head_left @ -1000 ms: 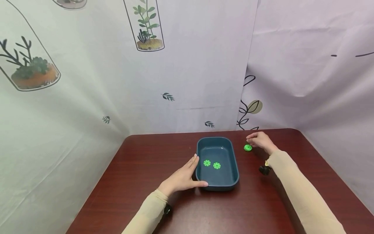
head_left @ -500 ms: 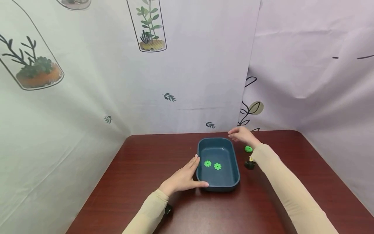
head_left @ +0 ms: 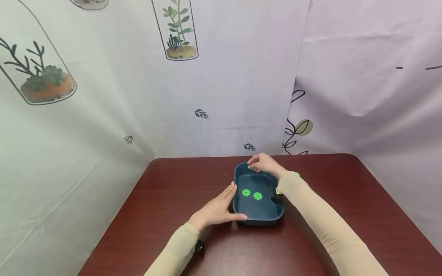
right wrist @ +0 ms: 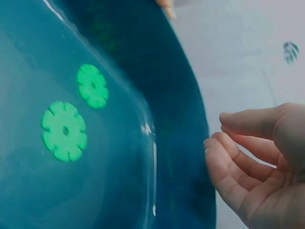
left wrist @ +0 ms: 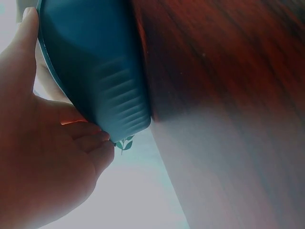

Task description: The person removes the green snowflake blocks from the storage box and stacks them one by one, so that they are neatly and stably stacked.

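In the head view, a deep dark-blue tray stands on the table. Two flat green notched discs, a left one and a right one, lie apart on its floor. My left hand grips the tray's near-left corner, thumb on the near rim and fingers along the left wall. My right hand hovers over the tray's far end. The right wrist view shows that hand with bent fingers, thumb close to the index fingertip; I see nothing between them.
Behind my right sleeve a sliver of green shows on the table, right of the tray; the rest is hidden. The reddish-brown table meets a pale printed cloth at its back edge.
My right hand has moved left, from beside the green pieces on the table to over the tray's far end. The left hand and the two discs in the tray stay put.
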The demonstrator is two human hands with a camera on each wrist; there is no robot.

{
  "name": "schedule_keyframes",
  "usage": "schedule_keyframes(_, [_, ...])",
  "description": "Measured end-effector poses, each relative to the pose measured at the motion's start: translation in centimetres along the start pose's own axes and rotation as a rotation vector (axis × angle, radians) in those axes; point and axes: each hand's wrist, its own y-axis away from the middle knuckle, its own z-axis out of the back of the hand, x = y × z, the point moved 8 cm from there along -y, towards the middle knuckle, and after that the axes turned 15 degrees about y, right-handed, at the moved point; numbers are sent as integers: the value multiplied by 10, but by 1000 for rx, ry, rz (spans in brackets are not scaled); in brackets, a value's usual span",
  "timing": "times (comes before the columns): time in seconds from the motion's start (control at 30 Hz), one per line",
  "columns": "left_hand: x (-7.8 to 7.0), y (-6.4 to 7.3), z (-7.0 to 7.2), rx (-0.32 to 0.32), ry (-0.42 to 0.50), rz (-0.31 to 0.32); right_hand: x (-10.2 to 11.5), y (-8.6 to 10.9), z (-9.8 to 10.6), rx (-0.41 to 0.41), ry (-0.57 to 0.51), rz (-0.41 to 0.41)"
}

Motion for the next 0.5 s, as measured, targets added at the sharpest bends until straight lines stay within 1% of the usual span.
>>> schedule_keyframes(0.13, [0,0,0,0,-1,-2,6,-2,-15,43,39,9])
schedule_keyframes(0.2, [0,-1,0,-3,-5,-5,8,-1,-22,86,49,17])
schedule_keyframes(0.33, [0,-1,0,0,-7,-10,15,1,-37,180,119,59])
schedule_keyframes(0.5, [0,0,1,5,-4,-13,17,1,-53,260,216,39])
